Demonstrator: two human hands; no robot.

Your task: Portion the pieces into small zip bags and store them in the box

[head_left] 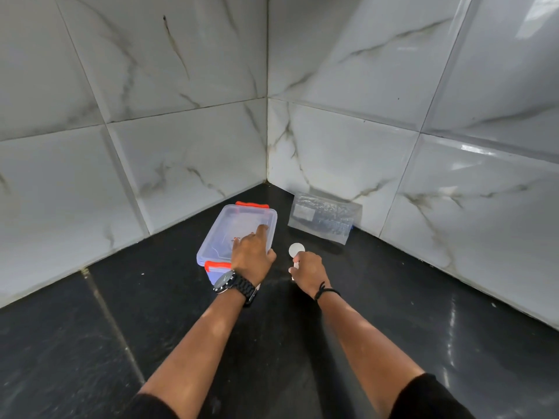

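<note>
Left hand (251, 255) rests on the lid of the clear box (239, 234), fingers straight, forefinger stretched ahead. Box has orange clasps and sits on the dark surface (90, 328). Right hand (307, 272) grips a white spoon (295, 251), bowl up. Pack of zip bags (323, 217) lies beyond the right hand, leaning on the tiled wall (423, 116).

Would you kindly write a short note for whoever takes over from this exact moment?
Left hand: fingers straight, resting on the lid of the closed clear box, both orange clips seemingly down.
Right hand: grips a small white spoon beside the box.
Pack of zip bags leans against the wall tiles, untouched.
Done: nothing visible bagged.
Left: open the box, portion the pieces, seal bags, store them. What the box holds is unclear.
</note>
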